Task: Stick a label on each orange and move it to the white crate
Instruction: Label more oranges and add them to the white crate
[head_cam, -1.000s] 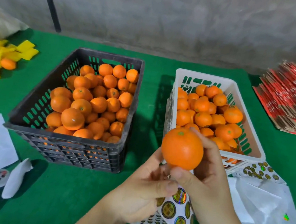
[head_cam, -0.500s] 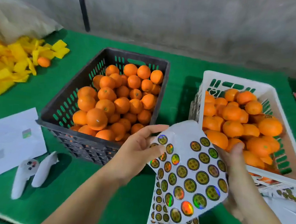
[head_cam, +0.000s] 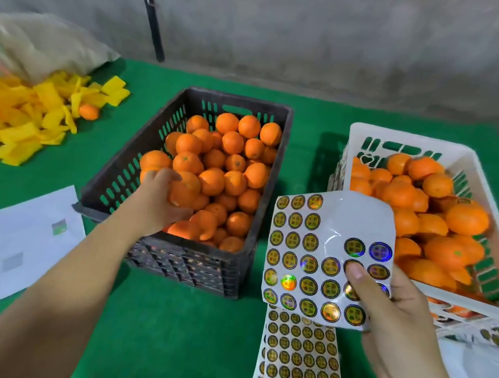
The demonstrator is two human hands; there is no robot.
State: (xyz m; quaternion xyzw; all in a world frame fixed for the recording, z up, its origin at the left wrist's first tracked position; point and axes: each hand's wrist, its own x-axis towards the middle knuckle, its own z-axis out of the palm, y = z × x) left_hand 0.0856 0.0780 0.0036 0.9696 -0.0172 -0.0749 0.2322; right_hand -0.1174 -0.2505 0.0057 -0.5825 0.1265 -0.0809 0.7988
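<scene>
A black crate (head_cam: 170, 254) in the middle of the green table holds many unlabelled oranges. My left hand (head_cam: 156, 202) reaches into its near left corner and grips one orange (head_cam: 185, 191) there. To the right stands the white crate (head_cam: 413, 141), also full of oranges. My right hand (head_cam: 393, 327) holds a sheet of round holographic labels (head_cam: 305, 256) upright in front of the white crate, thumb pressed on one label. The sheet's upper right part is bare backing.
More label sheets (head_cam: 298, 360) lie stacked on the table below the held sheet. A white paper (head_cam: 33, 240) lies at the left. Yellow wrappers (head_cam: 18, 121) with one loose orange (head_cam: 89, 111) and a sack (head_cam: 42, 41) fill the far left corner.
The orange held a second ago has gone from my hands. My left hand let go of the label sheet and moved into the black crate onto an orange; my right hand kept the sheet.
</scene>
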